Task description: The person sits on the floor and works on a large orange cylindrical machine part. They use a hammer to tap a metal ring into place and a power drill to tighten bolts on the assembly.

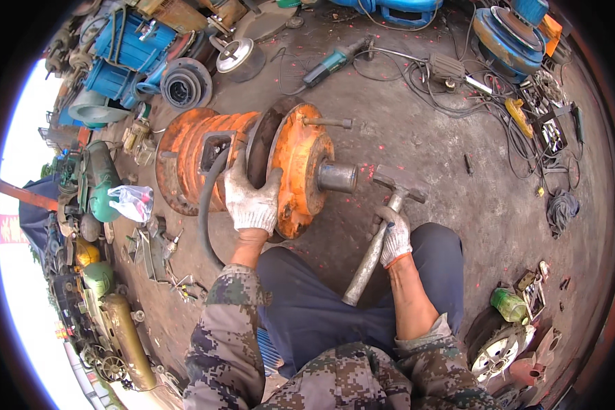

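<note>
An orange ribbed electric motor (pixel 197 147) lies on its side in front of me. Its round end cover (pixel 301 164) stands apart from the body with a dark gap between, and a steel shaft (pixel 338 176) sticks out to the right. A long bolt (pixel 329 123) juts from the cover's upper part. My left hand (pixel 251 198), in a white knit glove, rests across the gap, thumb against the cover and fingers spread toward the body. My right hand (pixel 394 231), also gloved, grips a hammer (pixel 369 268) by its metal handle. The hammer's head is right of the shaft, apart from it.
A thick black cable (pixel 207 205) curves down from the motor's opening. Beyond lie an angle grinder (pixel 331 65), a lidded metal pot (pixel 240 60) and blue motors (pixel 133 44). Cables and tools spread at right. A green bottle (pixel 508 305) and wheel (pixel 499 355) sit lower right.
</note>
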A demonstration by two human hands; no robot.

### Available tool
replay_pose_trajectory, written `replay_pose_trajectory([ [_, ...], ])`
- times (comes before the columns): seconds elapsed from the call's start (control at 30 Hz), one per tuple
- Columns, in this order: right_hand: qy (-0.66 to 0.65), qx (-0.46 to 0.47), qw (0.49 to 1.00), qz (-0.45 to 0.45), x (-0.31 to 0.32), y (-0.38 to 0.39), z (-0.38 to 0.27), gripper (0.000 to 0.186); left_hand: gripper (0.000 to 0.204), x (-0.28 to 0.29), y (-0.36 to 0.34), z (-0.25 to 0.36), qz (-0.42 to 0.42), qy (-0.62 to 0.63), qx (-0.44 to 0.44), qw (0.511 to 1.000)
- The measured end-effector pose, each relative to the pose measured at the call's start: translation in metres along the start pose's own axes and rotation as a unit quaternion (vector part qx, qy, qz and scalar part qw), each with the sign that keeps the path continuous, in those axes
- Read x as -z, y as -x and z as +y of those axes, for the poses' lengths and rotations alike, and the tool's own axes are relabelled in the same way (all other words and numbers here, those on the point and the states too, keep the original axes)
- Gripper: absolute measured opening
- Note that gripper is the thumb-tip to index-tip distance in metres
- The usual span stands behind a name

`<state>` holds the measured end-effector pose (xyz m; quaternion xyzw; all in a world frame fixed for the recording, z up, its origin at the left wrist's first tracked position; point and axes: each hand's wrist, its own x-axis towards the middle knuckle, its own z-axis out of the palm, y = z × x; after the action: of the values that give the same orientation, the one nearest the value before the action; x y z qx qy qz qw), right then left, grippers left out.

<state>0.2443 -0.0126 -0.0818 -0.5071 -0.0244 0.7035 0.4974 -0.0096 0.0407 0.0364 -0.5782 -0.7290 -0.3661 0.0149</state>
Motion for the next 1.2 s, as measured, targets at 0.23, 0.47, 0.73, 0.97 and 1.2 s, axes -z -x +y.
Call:
replay_pose_trajectory([
  [0.23,0.005,-0.028,1.000,0.004,0.002,-0.012,0.016,0.015,0.079,0.000,0.001,0.006,-0.007,-0.008,-0.006,1.000],
  [0.47,0.030,-0.029,0.999,0.005,-0.009,-0.007,0.021,0.014,0.081,0.010,-0.001,-0.005,-0.034,0.010,0.029,0.999],
  [0.73,0.039,0.012,0.999,-0.012,-0.026,-0.002,0.009,0.019,0.076,0.010,-0.002,-0.007,-0.028,0.054,-0.005,0.998],
  [0.97,0.052,0.064,0.997,-0.012,-0.052,0.007,-0.008,0.016,0.075,0.012,-0.005,-0.002,-0.032,0.048,0.006,0.998],
  [1.2,-0.098,0.112,0.988,0.041,-0.054,0.007,-0.028,0.015,0.077,0.017,-0.006,0.003,-0.051,0.083,0.035,0.995],
])
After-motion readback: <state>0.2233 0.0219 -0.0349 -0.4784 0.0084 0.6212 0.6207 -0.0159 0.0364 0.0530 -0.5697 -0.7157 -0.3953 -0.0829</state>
